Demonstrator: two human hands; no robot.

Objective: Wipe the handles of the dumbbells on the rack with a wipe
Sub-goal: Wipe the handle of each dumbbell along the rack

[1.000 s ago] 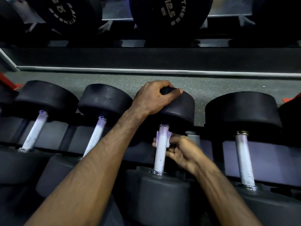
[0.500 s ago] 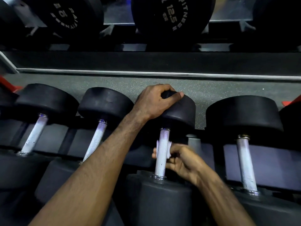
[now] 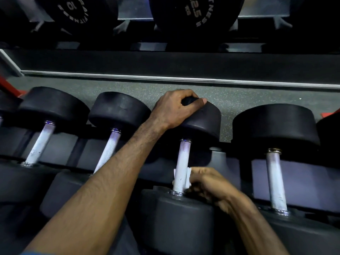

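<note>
Right hand (image 3: 206, 183) fingers curled, pressed white wipe (image 3: 188, 176) round lower handle (image 3: 181, 166) of third dumbbell on rack (image 3: 303, 173). Left hand (image 3: 176, 109) gripped its far head (image 3: 204, 122), thumb over top.

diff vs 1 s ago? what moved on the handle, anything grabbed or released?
The right hand slid the wipe down the third dumbbell's handle, from near the far head toward the near collar. Nothing was taken or released. The left hand still grips that dumbbell's far head; the other dumbbells sit unchanged.
</note>
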